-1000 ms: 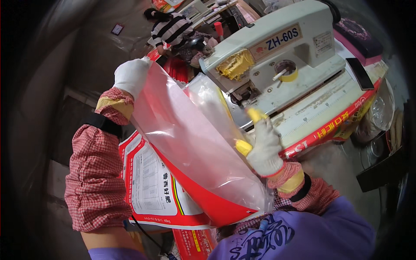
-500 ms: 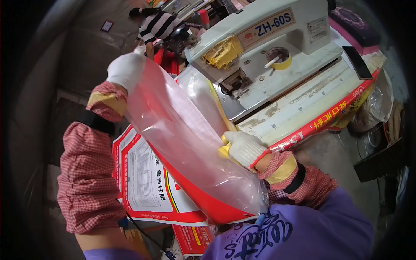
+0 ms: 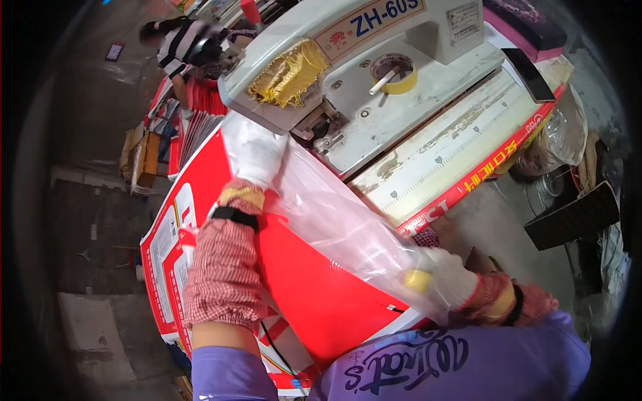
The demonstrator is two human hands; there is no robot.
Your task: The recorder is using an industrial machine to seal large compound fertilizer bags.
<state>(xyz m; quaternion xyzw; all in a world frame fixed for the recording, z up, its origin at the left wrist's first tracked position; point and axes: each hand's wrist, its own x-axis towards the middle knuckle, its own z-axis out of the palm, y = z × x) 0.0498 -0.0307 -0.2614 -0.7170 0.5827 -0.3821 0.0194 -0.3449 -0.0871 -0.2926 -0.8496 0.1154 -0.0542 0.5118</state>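
A large red-and-white printed bag (image 3: 301, 274) lies slanted in front of me, its upper edge close to the sewing machine (image 3: 394, 87). Along that edge spreads a clear plastic liner (image 3: 334, 217). My left hand (image 3: 257, 157), in a white glove, is at the bag's far end, just left of the needle area; clear plastic and blur hide its fingers. At the near right end, my gloved right hand (image 3: 445, 277) is closed on the liner, and yellow covers one fingertip.
A roll of yellow tape (image 3: 402, 83) with a white stick sits on the machine. A phone (image 3: 528, 73) lies at the table's right. Further back, a person in a striped top (image 3: 177, 47) is beside stacked red bags (image 3: 200, 130). A dark board (image 3: 572, 217) stands at right.
My left hand has moved right and down, toward the machine, and my right hand has moved right and nearer to me. The raised bag side has come down, and the liner stretches between my hands.
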